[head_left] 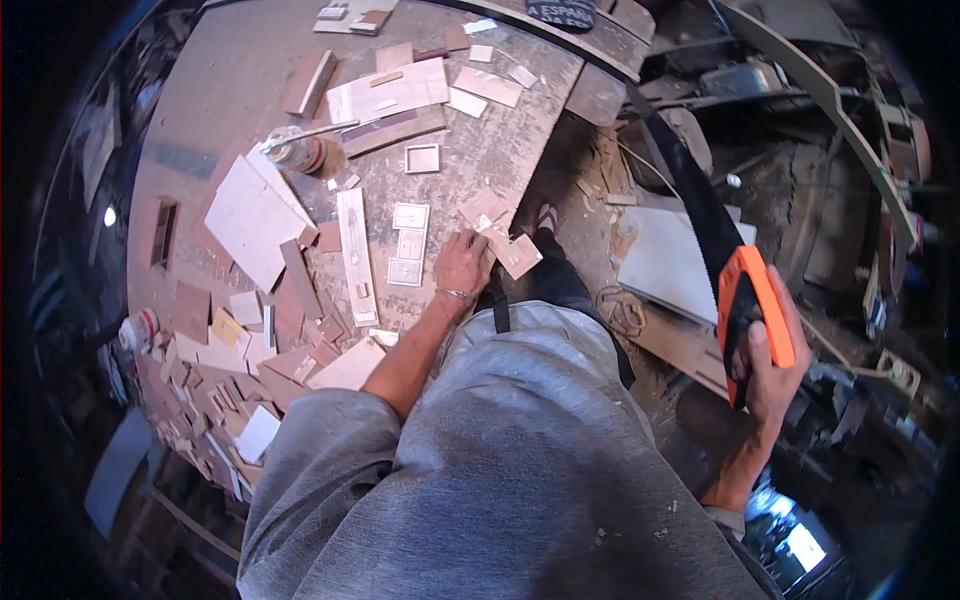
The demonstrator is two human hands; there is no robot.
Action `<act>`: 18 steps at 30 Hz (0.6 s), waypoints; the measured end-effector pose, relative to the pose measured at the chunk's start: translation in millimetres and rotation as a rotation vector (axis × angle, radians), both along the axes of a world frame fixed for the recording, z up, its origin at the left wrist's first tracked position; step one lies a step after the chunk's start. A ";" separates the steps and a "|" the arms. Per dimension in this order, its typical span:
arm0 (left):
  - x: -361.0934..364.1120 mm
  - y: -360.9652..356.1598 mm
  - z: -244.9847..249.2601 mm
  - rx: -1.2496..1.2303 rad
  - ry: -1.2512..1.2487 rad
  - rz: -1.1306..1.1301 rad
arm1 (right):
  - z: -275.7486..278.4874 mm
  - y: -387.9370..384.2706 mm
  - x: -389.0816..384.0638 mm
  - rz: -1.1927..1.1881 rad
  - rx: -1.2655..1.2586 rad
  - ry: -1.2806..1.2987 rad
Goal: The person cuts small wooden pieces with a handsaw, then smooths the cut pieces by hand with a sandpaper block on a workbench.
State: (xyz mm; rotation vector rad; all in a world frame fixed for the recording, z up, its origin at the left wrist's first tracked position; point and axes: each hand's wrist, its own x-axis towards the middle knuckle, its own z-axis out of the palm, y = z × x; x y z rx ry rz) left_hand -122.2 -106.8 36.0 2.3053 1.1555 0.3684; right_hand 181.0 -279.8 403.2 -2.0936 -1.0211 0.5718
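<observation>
My right hand [768, 365] is wrapped round the orange handle [742, 290] of a handsaw. The saw's dark blade [690, 185] points up and away, off the right side of the bench. My left hand [464, 264] rests at the bench edge, its bent fingers pressing on a small thin piece of wood [516, 254] that juts past the edge. Its fingertips are partly hard to make out. Another small wood piece [483, 207] lies just beyond them. Left of this hand are small framed wooden pieces [408, 244] in a row and a single little frame [422, 158].
The worn workbench [480, 150] carries boards [390, 90], a white panel [255, 220], a long strip [357, 255] and many offcuts [220, 390]. A jar [298, 152] with a brush across it stands there. Right of the bench, a pale sheet [665, 255] and scrap lie low.
</observation>
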 end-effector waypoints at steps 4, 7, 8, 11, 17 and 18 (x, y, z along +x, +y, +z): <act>41.9 -5.7 22.1 -0.123 0.212 0.411 | -3.7 26.5 30.4 0.257 0.020 -0.220; 71.0 2.0 30.4 -0.171 0.357 0.574 | -16.0 55.5 58.1 0.431 0.033 -0.312; 77.5 0.9 21.7 -0.198 0.317 0.609 | -21.0 65.8 66.8 0.474 0.054 -0.304; 90.7 1.0 2.2 -0.294 0.129 0.716 | -39.4 107.6 100.6 0.680 0.107 -0.337; 73.5 15.8 58.0 -1.314 -1.665 0.848 | -84.2 191.7 145.4 0.816 0.222 -0.221; 77.2 17.5 74.7 -1.290 -1.725 0.818 | -94.9 205.6 147.3 0.834 0.256 -0.215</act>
